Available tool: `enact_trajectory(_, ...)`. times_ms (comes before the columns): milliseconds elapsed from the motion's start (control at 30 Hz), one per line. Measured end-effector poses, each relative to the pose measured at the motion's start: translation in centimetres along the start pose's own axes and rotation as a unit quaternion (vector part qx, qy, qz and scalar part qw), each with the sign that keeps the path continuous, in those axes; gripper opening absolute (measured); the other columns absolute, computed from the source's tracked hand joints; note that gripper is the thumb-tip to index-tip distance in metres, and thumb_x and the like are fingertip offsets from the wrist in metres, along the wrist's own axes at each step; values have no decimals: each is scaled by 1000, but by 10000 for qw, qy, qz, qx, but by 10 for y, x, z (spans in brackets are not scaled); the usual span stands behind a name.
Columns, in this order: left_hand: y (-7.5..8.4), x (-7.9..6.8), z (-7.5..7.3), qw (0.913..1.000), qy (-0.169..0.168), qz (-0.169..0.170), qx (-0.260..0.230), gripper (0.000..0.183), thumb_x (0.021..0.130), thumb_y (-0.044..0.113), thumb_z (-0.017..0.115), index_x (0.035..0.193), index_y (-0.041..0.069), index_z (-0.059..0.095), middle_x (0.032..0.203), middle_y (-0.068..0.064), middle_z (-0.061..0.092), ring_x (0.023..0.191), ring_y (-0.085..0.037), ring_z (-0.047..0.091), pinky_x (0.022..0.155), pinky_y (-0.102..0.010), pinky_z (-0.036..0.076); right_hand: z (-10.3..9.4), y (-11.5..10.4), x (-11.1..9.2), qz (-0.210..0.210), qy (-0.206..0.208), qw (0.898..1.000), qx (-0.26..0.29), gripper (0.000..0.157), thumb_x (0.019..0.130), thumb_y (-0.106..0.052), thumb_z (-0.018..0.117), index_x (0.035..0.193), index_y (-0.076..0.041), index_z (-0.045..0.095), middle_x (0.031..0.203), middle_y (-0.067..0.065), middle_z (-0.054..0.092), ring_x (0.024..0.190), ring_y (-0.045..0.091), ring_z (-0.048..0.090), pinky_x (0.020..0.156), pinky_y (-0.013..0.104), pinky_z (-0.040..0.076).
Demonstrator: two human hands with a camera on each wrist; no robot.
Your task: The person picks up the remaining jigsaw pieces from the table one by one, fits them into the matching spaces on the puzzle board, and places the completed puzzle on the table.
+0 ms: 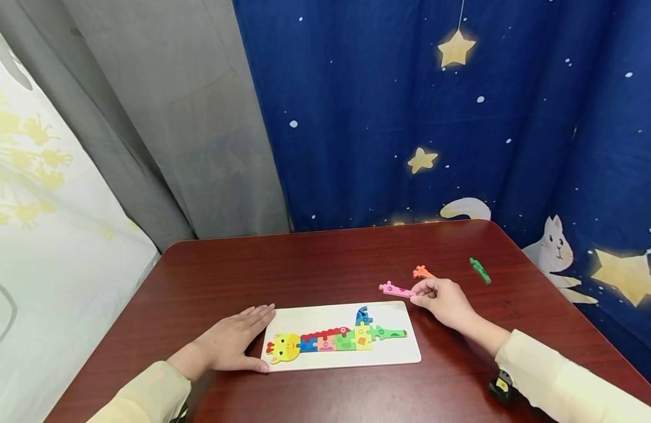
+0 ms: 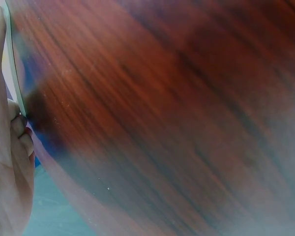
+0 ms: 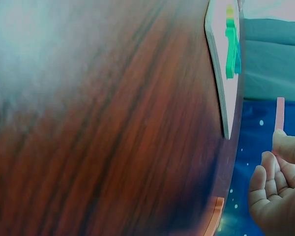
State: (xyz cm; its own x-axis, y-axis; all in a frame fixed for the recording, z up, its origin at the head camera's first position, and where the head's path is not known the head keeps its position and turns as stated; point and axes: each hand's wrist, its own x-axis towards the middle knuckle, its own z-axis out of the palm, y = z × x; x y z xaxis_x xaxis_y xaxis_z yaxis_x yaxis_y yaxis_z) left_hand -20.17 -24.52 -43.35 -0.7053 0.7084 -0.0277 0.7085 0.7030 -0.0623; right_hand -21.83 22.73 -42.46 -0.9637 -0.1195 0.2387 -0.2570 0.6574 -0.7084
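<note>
My right hand (image 1: 443, 301) pinches a pink puzzle piece (image 1: 395, 289) by one end, thumb against fingers; its knobbed end points left. In the right wrist view, the pink piece (image 3: 280, 113) stands out past the thumb, above the table's level. A white puzzle board (image 1: 399, 352) lies flat, carrying a giraffe of joined coloured pieces: yellow head (image 1: 284, 348) at left, a blue leg (image 1: 363, 315) upward and a green leg (image 1: 390, 333) to the right. Fingers spread and straight, my left hand (image 1: 232, 339) rests at the board's left edge, thumb at its lower corner.
An orange piece (image 1: 422, 272) lies just behind my right hand, partly covered by it. Farther right, a green piece (image 1: 480, 271) lies on the brown wooden table (image 1: 315, 264). A blue starry curtain (image 1: 368, 117) and a grey one (image 1: 198, 129) hang behind.
</note>
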Motion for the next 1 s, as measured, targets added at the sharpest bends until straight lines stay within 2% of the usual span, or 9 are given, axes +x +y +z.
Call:
enact_trajectory(333,-1,-1,0,10000,-59,-29,-27,108,79,84,38,152,5,31,156,-9,30,141,-25,30,110,-42,32,3,-13,-9,-116,-168,9997,124,9,80,-7,79,86,-8,72,74,-4,64,67,13,56,60,25,48)
enact_trajectory(1000,0,-2,-1,9999,-104,-69,-83,108,79,84,39,152,5,31,156,-9,30,142,-25,29,111,-42,31,8,-17,-22,-269,-601,9969,434,8,81,-9,78,88,-10,73,75,-6,64,68,11,57,61,24,48)
